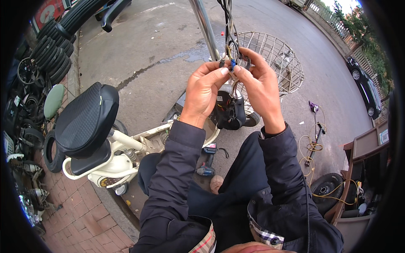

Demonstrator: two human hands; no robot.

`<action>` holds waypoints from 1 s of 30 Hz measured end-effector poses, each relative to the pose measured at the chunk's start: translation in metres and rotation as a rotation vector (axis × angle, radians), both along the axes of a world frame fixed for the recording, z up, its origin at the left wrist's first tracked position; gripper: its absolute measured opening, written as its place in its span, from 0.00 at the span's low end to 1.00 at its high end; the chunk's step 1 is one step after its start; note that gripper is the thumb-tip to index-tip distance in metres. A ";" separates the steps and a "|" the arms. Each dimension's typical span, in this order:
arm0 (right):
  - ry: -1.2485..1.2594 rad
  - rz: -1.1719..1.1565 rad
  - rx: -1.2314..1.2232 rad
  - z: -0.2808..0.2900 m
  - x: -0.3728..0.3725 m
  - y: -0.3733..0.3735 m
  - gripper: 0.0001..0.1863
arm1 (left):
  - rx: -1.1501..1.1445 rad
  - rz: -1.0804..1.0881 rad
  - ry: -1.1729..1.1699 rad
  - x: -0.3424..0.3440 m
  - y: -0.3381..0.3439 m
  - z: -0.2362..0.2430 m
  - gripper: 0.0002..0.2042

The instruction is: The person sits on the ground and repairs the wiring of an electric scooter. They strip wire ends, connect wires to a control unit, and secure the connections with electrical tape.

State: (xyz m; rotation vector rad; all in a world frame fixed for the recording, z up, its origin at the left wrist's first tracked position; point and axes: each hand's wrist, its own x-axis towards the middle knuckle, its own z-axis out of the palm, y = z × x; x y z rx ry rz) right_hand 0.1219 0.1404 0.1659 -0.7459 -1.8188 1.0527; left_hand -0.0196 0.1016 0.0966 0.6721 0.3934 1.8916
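High in the view, my left hand (200, 90) and my right hand (262, 84) meet at a bundle of thin wires (229, 25) that hangs down from above. The fingers of my left hand are pinched on wires beside a small black connector (222, 63). Between my right thumb and fingers is a small blue connector (233, 63). Whether the two connectors touch cannot be made out. Below the hands, an opened black housing (231, 110) with wires inside sits on a cream electric scooter (131, 145). A chrome steering tube (205, 27) stands just left of the wires.
Beyond my right hand is a wire basket (291, 76). The scooter's black seat (86, 126) is at left. A cordless drill (206, 165) lies near my foot. Yellow cord (311, 146), a wheel (327, 189) and a brown cabinet (358, 156) are at right; stacked tyres (52, 59) are far left.
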 end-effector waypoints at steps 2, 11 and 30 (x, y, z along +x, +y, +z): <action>0.010 0.018 0.027 0.001 -0.003 0.005 0.25 | 0.011 -0.039 0.031 -0.001 -0.002 0.000 0.09; 0.158 0.048 0.017 -0.005 -0.007 0.000 0.24 | 0.066 -0.165 -0.028 -0.008 -0.006 0.000 0.13; -0.283 -0.092 0.489 0.004 0.007 -0.013 0.10 | -0.052 0.399 0.531 0.003 -0.021 0.018 0.05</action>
